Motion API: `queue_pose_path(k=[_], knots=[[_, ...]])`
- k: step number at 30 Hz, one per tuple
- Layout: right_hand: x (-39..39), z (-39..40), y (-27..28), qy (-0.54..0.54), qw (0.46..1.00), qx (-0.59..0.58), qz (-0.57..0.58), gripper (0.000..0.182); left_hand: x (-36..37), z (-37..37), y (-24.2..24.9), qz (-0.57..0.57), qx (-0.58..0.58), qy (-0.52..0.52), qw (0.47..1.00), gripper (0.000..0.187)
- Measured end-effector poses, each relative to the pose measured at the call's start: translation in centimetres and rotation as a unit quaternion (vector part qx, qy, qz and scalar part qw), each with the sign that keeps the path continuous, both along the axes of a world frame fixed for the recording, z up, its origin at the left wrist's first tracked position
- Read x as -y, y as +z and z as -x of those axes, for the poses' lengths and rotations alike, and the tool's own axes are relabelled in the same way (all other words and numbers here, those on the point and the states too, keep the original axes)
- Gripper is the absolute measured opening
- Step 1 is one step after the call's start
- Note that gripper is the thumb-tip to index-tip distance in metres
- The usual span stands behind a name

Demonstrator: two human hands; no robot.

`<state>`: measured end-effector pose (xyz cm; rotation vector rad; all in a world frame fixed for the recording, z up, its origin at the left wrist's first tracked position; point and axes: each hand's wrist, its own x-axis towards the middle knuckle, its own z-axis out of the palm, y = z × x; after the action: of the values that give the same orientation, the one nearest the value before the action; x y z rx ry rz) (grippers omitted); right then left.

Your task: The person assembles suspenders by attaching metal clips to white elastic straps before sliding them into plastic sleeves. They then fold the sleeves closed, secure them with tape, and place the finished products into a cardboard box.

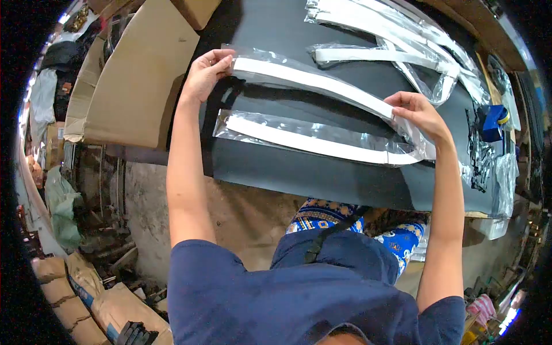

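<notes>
A long white strap in a clear plastic sleeve stretches between my two hands above the dark tabletop. My left hand pinches the sleeve's left end between thumb and fingers. At the other end, my right hand grips the strap and its plastic with thumb and fingertips. Nearer to me lies a second bagged white strap, roughly parallel to the held one, its right end passing close under my right wrist. Beyond my right hand, another bagged strap lies loose on the table.
A pile of bagged white straps covers the table's far right. A blue tape dispenser stands at the right edge beside black strips. On the left, an open cardboard box borders the dark table. Cartons sit at lower left.
</notes>
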<state>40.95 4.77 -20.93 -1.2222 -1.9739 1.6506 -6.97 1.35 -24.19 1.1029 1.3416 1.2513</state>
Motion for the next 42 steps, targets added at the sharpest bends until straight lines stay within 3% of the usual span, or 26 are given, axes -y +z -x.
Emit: queue_pose_path(k=[6, 9, 10, 12, 15, 17, 19, 24, 27, 31, 33, 34, 37, 39, 41, 42], knots=[[-0.5, -0.4, -1.4, 0.019, 0.999, -0.034, 0.024, 0.028, -1.0, -0.7, -1.1, 0.034, 0.001, 0.031, 0.999, 0.028], [-0.7, 0.5, -0.9, 0.017, 0.978, 0.11, -0.175, 0.038, -1.0, -1.0, -1.9, -0.013, -0.088, 0.059, 0.994, 0.034], [-0.7, 1.4, -1.0, 0.022, 0.978, 0.111, -0.173, 0.038, -0.9, -0.9, -1.9, -0.009, -0.087, 0.063, 0.994, 0.034], [-0.1, 5.5, -0.4, 0.005, 0.896, 0.071, -0.438, 0.049, -0.9, -0.9, -1.7, -0.034, -0.135, 0.07, 0.988, 0.036], [2.4, 11.1, -1.5, 0.108, 0.828, 0.115, -0.538, 0.059, -1.0, -1.2, -2.2, -0.058, -0.204, 0.089, 0.973, 0.041], [3.5, 12.9, -2.5, 0.153, 0.829, 0.146, -0.518, 0.062, -1.1, -0.8, -2.7, -0.085, -0.268, 0.097, 0.955, 0.043], [3.7, 13.2, -4.5, 0.167, 0.836, 0.145, -0.503, 0.063, -1.1, -0.2, -3.3, -0.082, -0.238, 0.094, 0.963, 0.044], [3.4, 12.7, -5.4, 0.182, 0.792, 0.24, -0.532, 0.065, -1.1, -0.3, -2.7, -0.077, -0.181, 0.089, 0.976, 0.047], [3.3, 12.7, -5.4, 0.181, 0.807, 0.231, -0.513, 0.063, -1.0, -0.3, -2.0, -0.017, -0.198, 0.098, 0.975, 0.045], [3.5, 12.7, -5.4, 0.178, 0.802, 0.235, -0.52, 0.062, -1.2, -0.8, -2.9, -0.05, -0.247, 0.132, 0.959, 0.042], [3.3, 12.7, -5.2, 0.177, 0.828, 0.209, -0.488, 0.058, -1.3, -0.7, -3.1, -0.059, -0.26, 0.129, 0.955, 0.041], [3.1, 12.7, -5.0, 0.18, 0.826, 0.204, -0.494, 0.058, -1.2, -0.4, -3.1, -0.042, -0.202, 0.114, 0.972, 0.041], [2.4, 12.9, -3.4, 0.169, 0.901, 0.146, -0.372, 0.046, -0.9, -0.4, -2.5, -0.042, -0.134, 0.103, 0.985, 0.041], [1.8, 14.0, -3.0, 0.139, 0.897, 0.1, -0.407, 0.043, -0.9, -0.6, -3.0, -0.085, -0.234, 0.143, 0.958, 0.048], [1.3, 15.8, -2.7, 0.077, 0.883, -0.002, -0.463, 0.033, -0.6, -1.6, -2.6, -0.164, -0.409, 0.206, 0.874, 0.052], [1.0, 16.9, -3.0, 0.079, 0.882, -0.003, -0.465, 0.033, 0.0, -2.7, -1.4, -0.176, -0.44, 0.233, 0.849, 0.044]])
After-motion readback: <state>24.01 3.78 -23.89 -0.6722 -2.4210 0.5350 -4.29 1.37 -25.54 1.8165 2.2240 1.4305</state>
